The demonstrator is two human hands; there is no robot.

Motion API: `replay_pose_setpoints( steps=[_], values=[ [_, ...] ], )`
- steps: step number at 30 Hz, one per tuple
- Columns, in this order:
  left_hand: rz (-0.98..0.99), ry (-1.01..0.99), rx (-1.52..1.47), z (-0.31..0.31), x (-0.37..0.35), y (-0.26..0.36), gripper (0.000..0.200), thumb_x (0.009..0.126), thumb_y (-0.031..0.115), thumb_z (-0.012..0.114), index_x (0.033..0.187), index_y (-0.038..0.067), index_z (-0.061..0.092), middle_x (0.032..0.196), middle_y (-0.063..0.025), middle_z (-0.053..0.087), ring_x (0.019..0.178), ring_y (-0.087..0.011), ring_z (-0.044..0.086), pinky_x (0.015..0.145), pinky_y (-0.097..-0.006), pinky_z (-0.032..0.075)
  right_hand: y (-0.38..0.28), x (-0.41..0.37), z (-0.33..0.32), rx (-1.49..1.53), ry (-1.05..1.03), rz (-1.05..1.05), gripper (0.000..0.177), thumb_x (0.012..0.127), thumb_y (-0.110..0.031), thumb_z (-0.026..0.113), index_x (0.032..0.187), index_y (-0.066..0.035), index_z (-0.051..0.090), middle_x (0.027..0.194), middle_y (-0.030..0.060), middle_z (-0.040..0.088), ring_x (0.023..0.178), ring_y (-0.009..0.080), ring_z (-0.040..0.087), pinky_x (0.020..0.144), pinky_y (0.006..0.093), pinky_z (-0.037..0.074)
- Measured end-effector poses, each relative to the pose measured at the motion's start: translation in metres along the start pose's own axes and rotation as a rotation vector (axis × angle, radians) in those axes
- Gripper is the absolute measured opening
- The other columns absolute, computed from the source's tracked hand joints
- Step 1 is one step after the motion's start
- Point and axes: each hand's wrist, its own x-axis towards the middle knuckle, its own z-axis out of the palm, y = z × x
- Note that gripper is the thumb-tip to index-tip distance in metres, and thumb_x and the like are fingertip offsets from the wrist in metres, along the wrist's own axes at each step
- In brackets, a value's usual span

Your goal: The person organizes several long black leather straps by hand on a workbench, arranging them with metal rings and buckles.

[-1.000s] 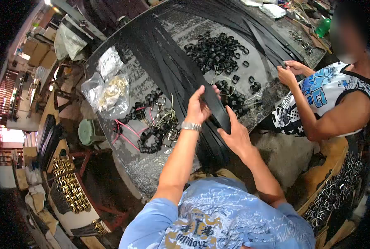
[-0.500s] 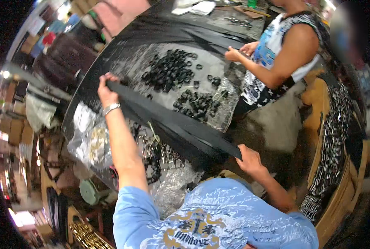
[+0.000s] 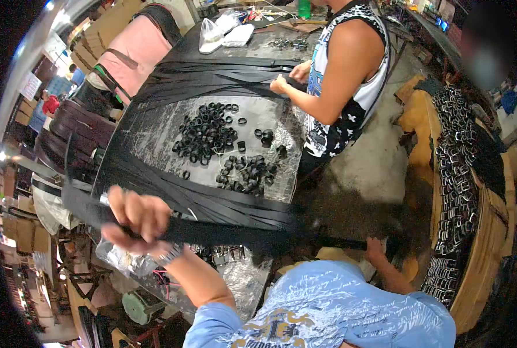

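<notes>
My left hand (image 3: 137,217), with a metal watch at its wrist, is wrapped round a bundle of black straps (image 3: 229,233). A loose strap end curls up past the fingers on the left, smeared by motion. The straps stretch across in front of me toward my right hand (image 3: 376,249), which is closed at their other end by my right side. That end is dark and partly blurred. More flat black straps (image 3: 212,197) lie on the table just beyond. Behind them are a large heap of small black loops (image 3: 206,133) and a smaller heap of loops (image 3: 247,174).
Across the table (image 3: 171,110), a co-worker (image 3: 345,75) handles other long black straps (image 3: 224,75). White plastic bags (image 3: 226,35) lie at the far end. A box of metal buckles (image 3: 455,174) stands at my right, a green stool (image 3: 139,307) at lower left.
My left hand has come back toward me and lower, drawing the straps off the table's middle. My right hand has shifted right and down. Straps lying on the table are now uncovered.
</notes>
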Motion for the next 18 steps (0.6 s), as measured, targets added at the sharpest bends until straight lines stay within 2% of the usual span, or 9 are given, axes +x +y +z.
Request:
replay_pose_setpoints(
  steps=[2,4,7,9,10,11,15,16,18],
  values=[
    [-0.072,-0.06,-0.015,0.036,-0.012,-0.05,0.043,0.088,0.034,0.077,0.075,0.013,0.041,0.051,0.0036,0.045,0.036,-0.009,0.041,0.033,-0.0263,0.03,0.018,0.009,0.004,0.008,-0.078,0.024,0.048,0.08,-0.012,0.069,0.124,-0.004,0.055,0.131,0.0177,0.05,0.123,0.0374,0.048,0.103,0.0529,0.039],
    [-0.283,-0.185,-0.156,0.051,-0.02,-0.105,0.047,0.084,0.034,0.08,0.064,0.012,0.044,0.056,-0.0026,0.051,0.042,-0.0175,0.044,0.039,-0.0344,0.032,0.023,0.015,-0.017,0.018,-0.144,0.055,0.048,0.081,-0.013,0.068,0.126,-0.004,0.055,0.131,0.018,0.05,0.123,0.0372,0.049,0.103,0.0535,0.04],
    [-0.601,-0.17,-0.268,0.066,-0.046,-0.204,0.042,0.074,0.037,0.078,0.066,0.011,0.045,0.057,-0.0036,0.046,0.047,-0.0181,0.041,0.046,-0.0329,0.03,0.056,0.06,0.011,-0.014,-0.145,0.093,0.046,0.084,-0.017,0.065,0.129,-0.008,0.056,0.126,0.0175,0.054,0.122,0.0367,0.05,0.102,0.0532,0.04],
    [-0.943,-0.006,-0.221,0.106,-0.047,-0.261,0.04,0.08,0.037,0.076,0.076,0.01,0.046,0.071,-0.0012,0.047,0.064,-0.0141,0.045,0.057,-0.0282,0.034,0.085,0.094,0.021,-0.003,-0.153,0.079,0.045,0.084,-0.017,0.065,0.127,-0.008,0.057,0.125,0.0179,0.055,0.122,0.0368,0.05,0.102,0.0536,0.04],
    [-1.096,-0.069,-0.154,0.12,-0.039,-0.291,0.043,0.082,0.041,0.076,0.079,0.009,0.048,0.075,-0.0008,0.049,0.068,-0.0127,0.046,0.059,-0.0272,0.036,0.099,0.11,0.025,0.009,-0.165,0.063,0.045,0.084,-0.017,0.064,0.127,-0.008,0.057,0.125,0.018,0.055,0.122,0.0369,0.05,0.101,0.0538,0.041],
    [-1.107,-0.25,-0.078,0.122,-0.043,-0.333,0.045,0.085,0.047,0.073,0.082,0.009,0.05,0.075,0.0,0.049,0.069,-0.0119,0.046,0.061,-0.0268,0.038,0.117,0.124,0.03,0.017,-0.177,0.045,0.044,0.084,-0.018,0.064,0.126,-0.008,0.058,0.125,0.0182,0.056,0.122,0.037,0.051,0.101,0.054,0.041],
    [-1.249,-0.462,0.062,0.164,-0.024,-0.453,0.05,0.091,0.056,0.064,0.097,0.007,0.055,0.089,-0.0017,0.052,0.086,-0.0156,0.049,0.077,-0.0322,0.043,0.174,0.159,0.031,0.068,-0.237,0.023,0.041,0.084,-0.018,0.063,0.124,-0.009,0.059,0.124,0.0189,0.057,0.122,0.0373,0.052,0.1,0.0548,0.041],
    [-1.131,-0.531,0.077,0.166,-0.033,-0.488,0.047,0.092,0.053,0.062,0.103,0.008,0.06,0.088,-0.0027,0.059,0.082,-0.017,0.054,0.074,-0.0334,0.047,0.187,0.168,0.029,0.072,-0.24,0.013,0.041,0.084,-0.019,0.063,0.124,-0.009,0.06,0.124,0.0191,0.057,0.122,0.0374,0.052,0.1,0.055,0.042],
    [-1.166,-0.537,0.087,0.178,-0.018,-0.526,0.048,0.092,0.054,0.061,0.101,0.008,0.061,0.085,-0.0025,0.059,0.08,-0.0171,0.054,0.073,-0.0344,0.047,0.206,0.189,0.021,0.082,-0.245,-0.011,0.04,0.084,-0.019,0.063,0.123,-0.009,0.061,0.123,0.0194,0.058,0.122,0.0376,0.052,0.099,0.0554,0.042]
  ],
)
